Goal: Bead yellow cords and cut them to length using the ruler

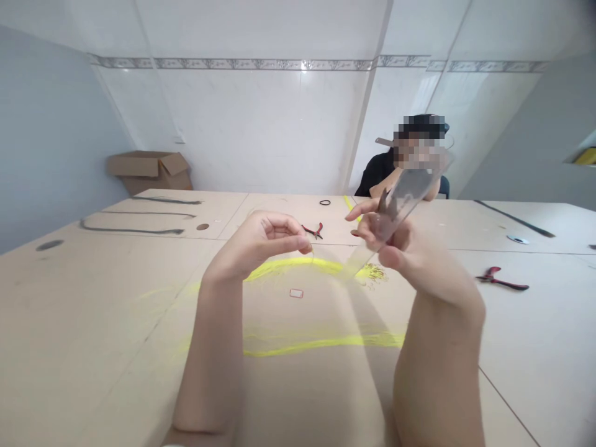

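My right hand (403, 245) is closed around a long, clear plastic strip (414, 183), tilted up to the right. Thumb and fingertips of my left hand (272, 239) pinch together, and a short fine strand (313, 254) shows just below them, too thin to make out well. Beneath both hands a bundle of bright yellow hair-like fibres (298, 264) arcs over the table, its brownish tips (375, 272) fanned out at the right end. A second yellow bundle (326, 343) lies nearer me, partly hidden behind my forearms.
Red-handled pliers (503, 280) lie at right, another pair (316, 231) beyond my left hand. A small red-edged label (296, 293) sits between the yellow bundles. Dark fibre bundles (135, 230) lie at left. Across the table (84, 347) sits a person (375, 174); a cardboard box (149, 171) stands behind.
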Available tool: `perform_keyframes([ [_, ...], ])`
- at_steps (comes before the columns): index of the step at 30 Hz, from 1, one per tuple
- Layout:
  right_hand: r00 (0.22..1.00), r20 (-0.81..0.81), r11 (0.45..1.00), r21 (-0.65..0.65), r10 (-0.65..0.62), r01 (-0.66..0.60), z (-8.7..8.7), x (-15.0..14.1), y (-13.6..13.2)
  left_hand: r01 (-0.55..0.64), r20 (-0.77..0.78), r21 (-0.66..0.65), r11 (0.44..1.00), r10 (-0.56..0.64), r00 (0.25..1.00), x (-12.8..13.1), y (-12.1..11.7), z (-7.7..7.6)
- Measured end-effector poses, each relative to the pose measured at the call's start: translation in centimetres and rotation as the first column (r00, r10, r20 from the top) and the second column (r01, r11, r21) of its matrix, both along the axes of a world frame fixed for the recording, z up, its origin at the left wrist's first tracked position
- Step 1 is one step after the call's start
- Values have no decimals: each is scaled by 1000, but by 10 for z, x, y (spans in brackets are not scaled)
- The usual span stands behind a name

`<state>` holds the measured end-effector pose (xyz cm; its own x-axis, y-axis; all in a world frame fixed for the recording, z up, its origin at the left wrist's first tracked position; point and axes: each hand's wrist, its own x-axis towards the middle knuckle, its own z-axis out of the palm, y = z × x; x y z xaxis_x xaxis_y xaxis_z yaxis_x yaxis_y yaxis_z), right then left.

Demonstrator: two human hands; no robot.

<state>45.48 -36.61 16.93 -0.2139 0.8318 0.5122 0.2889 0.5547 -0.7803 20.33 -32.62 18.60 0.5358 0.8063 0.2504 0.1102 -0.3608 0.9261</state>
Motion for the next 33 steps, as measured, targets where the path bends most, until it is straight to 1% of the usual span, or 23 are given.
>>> perform_keyframes([
  [1,998,-57,999,-48,13,-16,-1,-5,1,-2,-2,10,1000,2,1000,1,1,-1],
  [2,994,-106,996,-85,-7,-2,-2,-11,2,-5,-3,25,1000,5,1000,2,2,-1],
  [4,989,-138,993,-113,-56,40,-3,-23,4,-9,8,67,998,9,1000,4,3,-2],
  [7,997,-61,994,-103,-51,45,-4,-34,7,1,22,116,993,-3,1000,5,3,-1],
  [11,998,50,997,-66,-47,50,-6,-38,8,1,13,140,990,-3,1000,8,2,0],
  [14,992,102,997,-23,-69,72,-7,-39,8,22,4,144,989,-23,1000,9,1,2],
  [16,991,112,997,-20,-72,75,-8,-40,9,28,7,152,988,-29,1000,10,0,2],
  [18,996,85,998,-55,-40,45,-8,-41,9,31,10,165,986,-33,999,10,0,2],
  [22,998,-38,989,-137,59,-63,-6,-43,8,58,8,185,981,-61,998,10,-1,1],
  [24,994,-78,984,-152,81,-92,-5,-44,7,78,13,198,977,-82,997,11,-1,1],
  [27,991,-94,982,-154,93,-107,-5,-44,8,83,14,220,972,-88,996,11,-1,1],
  [29,992,-98,988,-127,80,-92,-8,-41,12,55,27,238,970,-63,998,10,-1,1],
  [30,994,-94,994,-94,54,-63,-10,-38,15,35,37,245,969,-45,998,10,0,1],
  [33,996,-20,995,61,-81,83,-15,-25,22,-11,58,241,971,-3,998,7,1,1],
])
